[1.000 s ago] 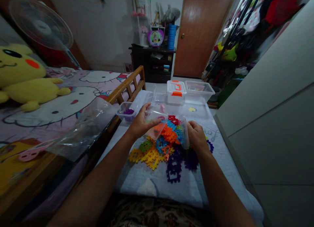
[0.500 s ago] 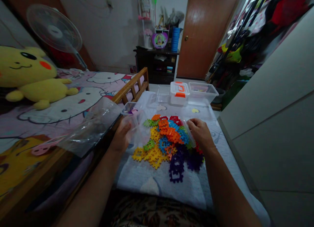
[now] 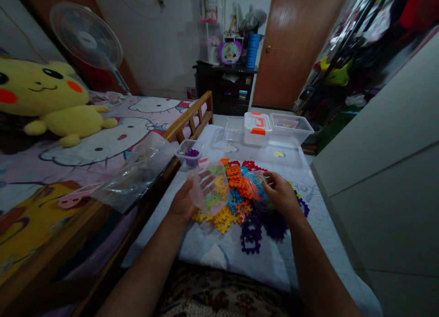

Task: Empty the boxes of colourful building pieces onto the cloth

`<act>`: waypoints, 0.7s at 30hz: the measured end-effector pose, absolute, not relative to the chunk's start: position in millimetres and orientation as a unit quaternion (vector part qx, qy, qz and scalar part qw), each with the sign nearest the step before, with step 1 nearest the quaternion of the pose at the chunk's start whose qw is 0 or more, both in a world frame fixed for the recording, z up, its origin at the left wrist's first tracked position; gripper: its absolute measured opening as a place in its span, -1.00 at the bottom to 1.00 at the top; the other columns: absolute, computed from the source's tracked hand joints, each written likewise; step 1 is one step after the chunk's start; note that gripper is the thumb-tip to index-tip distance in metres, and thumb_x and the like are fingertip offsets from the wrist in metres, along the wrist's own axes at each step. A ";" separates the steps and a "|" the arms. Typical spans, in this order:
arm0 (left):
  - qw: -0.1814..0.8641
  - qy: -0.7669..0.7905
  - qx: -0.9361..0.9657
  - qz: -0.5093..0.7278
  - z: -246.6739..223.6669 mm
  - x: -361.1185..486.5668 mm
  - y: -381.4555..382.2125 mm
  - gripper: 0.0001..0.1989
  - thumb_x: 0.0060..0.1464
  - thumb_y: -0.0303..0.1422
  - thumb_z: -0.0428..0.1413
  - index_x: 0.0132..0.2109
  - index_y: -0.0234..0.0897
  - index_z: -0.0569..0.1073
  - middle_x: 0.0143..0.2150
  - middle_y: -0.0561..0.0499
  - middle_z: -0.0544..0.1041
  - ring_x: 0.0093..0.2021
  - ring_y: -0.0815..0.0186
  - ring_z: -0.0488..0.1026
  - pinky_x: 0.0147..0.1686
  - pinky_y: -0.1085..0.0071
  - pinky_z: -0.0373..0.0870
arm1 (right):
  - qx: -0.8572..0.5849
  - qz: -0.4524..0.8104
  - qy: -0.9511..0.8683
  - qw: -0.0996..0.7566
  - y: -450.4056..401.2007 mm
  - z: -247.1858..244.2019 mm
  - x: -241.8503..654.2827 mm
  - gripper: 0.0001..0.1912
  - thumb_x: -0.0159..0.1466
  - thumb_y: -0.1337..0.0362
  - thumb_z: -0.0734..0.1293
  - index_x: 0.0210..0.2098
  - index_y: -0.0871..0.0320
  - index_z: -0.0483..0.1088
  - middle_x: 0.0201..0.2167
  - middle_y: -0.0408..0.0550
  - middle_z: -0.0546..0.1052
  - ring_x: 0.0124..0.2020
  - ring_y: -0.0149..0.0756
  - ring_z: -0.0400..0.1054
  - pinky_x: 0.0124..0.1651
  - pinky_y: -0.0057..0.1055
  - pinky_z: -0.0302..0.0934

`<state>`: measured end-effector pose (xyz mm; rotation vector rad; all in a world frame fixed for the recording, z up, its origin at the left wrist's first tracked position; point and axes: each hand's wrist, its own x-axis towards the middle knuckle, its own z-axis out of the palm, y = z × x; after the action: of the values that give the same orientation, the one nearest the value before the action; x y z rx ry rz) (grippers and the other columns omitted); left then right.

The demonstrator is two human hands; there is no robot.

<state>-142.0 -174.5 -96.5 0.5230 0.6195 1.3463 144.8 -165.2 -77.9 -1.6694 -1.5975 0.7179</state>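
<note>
My left hand [image 3: 183, 200] cups a clear plastic tub [image 3: 210, 189] above the near left of a heap of colourful interlocking plastic building pieces [image 3: 233, 203]. Yellow and green pieces show through the tub, but I cannot tell whether they are inside it. My right hand [image 3: 281, 194] grips a smaller piece of clear plastic [image 3: 258, 191], perhaps a lid, over the heap's right side. A small clear box of purple pieces [image 3: 188, 154] stands just beyond my left hand. The heap lies on a pale grey quilted cover [image 3: 219, 257].
A white case with orange handles [image 3: 256, 129] and a clear lidded box [image 3: 291, 129] stand at the far end. On the left, beyond a wooden bed rail [image 3: 188, 118], lie a clear plastic bag [image 3: 137, 175] and a yellow plush toy [image 3: 51, 97]. A tall panel rises on the right.
My left hand has turned up and now shows the clear tub held above the heap. My right hand's clear plastic sits lower over the pieces. The whole scene has shifted slightly right in view.
</note>
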 end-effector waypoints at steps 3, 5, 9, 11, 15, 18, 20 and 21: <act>0.689 0.292 0.259 0.610 -90.8 -137.2 -174.5 -0.41 -0.13 -0.10 0.38 0.06 -0.19 0.50 0.17 -0.12 0.49 0.21 -0.01 0.39 0.16 0.14 0.36 | -0.656 0.245 -0.627 0.341 -168.7 -80.4 145.2 -0.66 0.22 0.18 0.25 -0.07 0.17 0.47 -0.36 -0.05 0.55 -0.41 -0.28 0.40 -0.32 -0.36 0.23; 0.689 0.299 0.245 0.613 -88.8 -135.1 -175.4 -0.40 -0.08 -0.06 0.35 0.09 -0.18 0.49 0.21 -0.12 0.47 0.21 0.03 0.39 0.15 0.17 0.37 | -0.669 0.193 -0.643 0.319 -171.4 -81.7 144.9 -0.67 0.21 0.21 0.26 -0.07 0.18 0.47 -0.31 -0.01 0.55 -0.33 -0.23 0.42 -0.22 -0.32 0.26; 0.732 0.287 0.175 0.593 -89.6 -135.3 -180.7 -0.45 0.03 -0.04 0.27 0.10 -0.21 0.46 0.24 -0.18 0.43 0.16 0.00 0.44 0.11 0.07 0.41 | -0.707 0.039 -0.659 0.253 -177.0 -82.1 143.9 -0.63 0.22 0.17 0.31 -0.06 0.24 0.49 -0.10 0.18 0.52 -0.05 -0.03 0.37 0.02 -0.16 0.20; 0.754 0.278 0.136 0.579 -91.6 -136.8 -184.0 -0.49 0.08 -0.05 0.23 0.08 -0.26 0.46 0.23 -0.25 0.43 0.15 -0.06 0.45 0.10 -0.04 0.41 | -0.726 0.000 -0.650 0.224 -179.1 -81.4 143.4 -0.55 0.24 0.11 0.32 0.01 0.26 0.46 0.00 0.25 0.49 0.03 0.04 0.33 0.06 -0.12 0.16; 0.776 0.268 0.090 0.564 -97.2 -138.1 -188.9 -0.40 0.04 0.01 0.24 0.09 -0.30 0.44 0.25 -0.35 0.39 0.18 -0.18 0.42 0.08 -0.18 0.39 | -0.740 0.028 -0.651 0.166 -180.7 -79.0 141.6 -0.51 0.29 0.05 0.30 0.08 0.24 0.43 -0.09 0.19 0.56 -0.05 -0.01 0.39 0.00 -0.19 0.14; 0.778 0.255 0.075 0.569 -100.6 -136.6 -190.4 -0.35 -0.01 0.04 0.26 0.10 -0.28 0.43 0.26 -0.35 0.38 0.19 -0.17 0.42 0.12 -0.17 0.36 | -0.752 0.043 -0.642 0.144 -179.3 -79.0 139.1 -0.66 0.32 0.12 0.27 -0.05 0.20 0.48 -0.19 0.12 0.59 -0.14 -0.08 0.42 -0.10 -0.27 0.13; 0.781 0.250 0.063 0.569 -101.0 -134.7 -190.7 -0.36 0.02 0.05 0.23 0.11 -0.28 0.42 0.24 -0.35 0.40 0.19 -0.16 0.42 0.15 -0.18 0.33 | -0.759 0.033 -0.636 0.137 -177.5 -80.9 137.7 -0.73 0.34 0.18 0.23 -0.18 0.20 0.50 -0.22 0.12 0.59 -0.17 -0.12 0.43 -0.14 -0.30 0.12; 0.782 0.251 0.056 0.568 -100.6 -133.7 -190.8 -0.36 0.04 0.06 0.21 0.12 -0.29 0.41 0.22 -0.37 0.41 0.19 -0.16 0.42 0.15 -0.19 0.33 | -0.760 0.027 -0.636 0.133 -176.5 -82.3 137.4 -0.73 0.36 0.20 0.21 -0.24 0.20 0.50 -0.24 0.12 0.59 -0.19 -0.13 0.43 -0.15 -0.30 0.11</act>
<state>-133.7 -190.8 -100.6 0.1199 0.5424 1.2266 137.4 -176.5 -82.3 -2.2041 -1.8447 0.0780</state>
